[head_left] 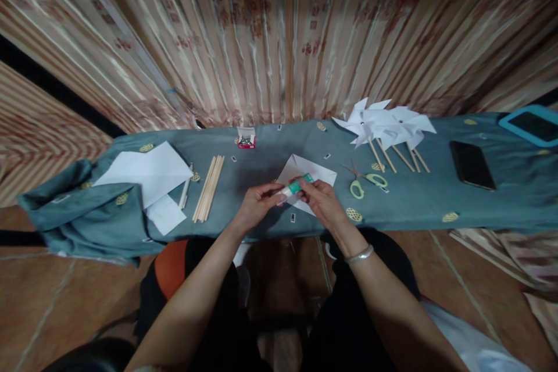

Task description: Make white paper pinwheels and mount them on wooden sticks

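With our left hand [258, 204] and right hand [325, 201], we grasp one green-and-white tube [295, 187] over one paper square [321, 172]. We count one pair of scissors [360, 175] at right and one red box [247, 142] beyond.

Tube [295, 187]: green-and-white label, its lettering too small and blurred to read.
Box [246, 144]: red sides, any wording too small to read.
Tablecloth [405, 203]: small pale printed rectangles, contents illegible.
Curtain [270, 70]: columns of reddish, character-like marks, none decipherable.
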Available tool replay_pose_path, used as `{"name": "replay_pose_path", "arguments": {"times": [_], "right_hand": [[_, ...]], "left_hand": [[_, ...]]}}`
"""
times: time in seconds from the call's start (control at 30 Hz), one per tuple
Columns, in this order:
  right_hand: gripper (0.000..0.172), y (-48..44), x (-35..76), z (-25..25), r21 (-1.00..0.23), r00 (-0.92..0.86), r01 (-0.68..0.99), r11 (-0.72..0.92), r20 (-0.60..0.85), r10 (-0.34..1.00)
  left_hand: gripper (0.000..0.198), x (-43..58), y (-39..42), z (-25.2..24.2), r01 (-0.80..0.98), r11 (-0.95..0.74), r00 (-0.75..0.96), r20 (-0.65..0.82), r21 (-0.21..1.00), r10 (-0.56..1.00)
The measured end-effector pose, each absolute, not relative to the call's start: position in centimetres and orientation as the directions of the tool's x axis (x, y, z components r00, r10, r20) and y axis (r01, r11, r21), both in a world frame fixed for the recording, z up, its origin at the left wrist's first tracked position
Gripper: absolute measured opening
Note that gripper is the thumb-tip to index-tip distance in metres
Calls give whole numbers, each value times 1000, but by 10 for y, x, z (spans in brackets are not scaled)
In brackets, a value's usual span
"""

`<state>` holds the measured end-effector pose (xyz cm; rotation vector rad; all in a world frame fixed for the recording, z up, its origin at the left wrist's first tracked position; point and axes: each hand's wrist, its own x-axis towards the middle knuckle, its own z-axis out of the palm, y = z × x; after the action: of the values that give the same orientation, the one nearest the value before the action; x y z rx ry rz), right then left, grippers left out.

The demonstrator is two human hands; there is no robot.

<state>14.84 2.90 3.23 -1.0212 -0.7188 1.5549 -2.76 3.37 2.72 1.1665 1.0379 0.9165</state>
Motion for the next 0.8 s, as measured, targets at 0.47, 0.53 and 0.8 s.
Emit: {"name": "replay_pose_path", "arguments": {"times": [0.47,0.53,0.8], "right_hand": [[18,37,188,41,-578,-16,-764,-289,-430,903],[23,38,191,40,-637,66,-734,-233,-409,910],[37,40,201,24,-998,334,60,-11,10,943]], "left_hand": [[33,-71,68,-2,770,-350,177,349,534,920],[38,-64,65,0,799,-363,167,403,479,900],[39,0,26,10,672,-638,542,337,376,770]]}}
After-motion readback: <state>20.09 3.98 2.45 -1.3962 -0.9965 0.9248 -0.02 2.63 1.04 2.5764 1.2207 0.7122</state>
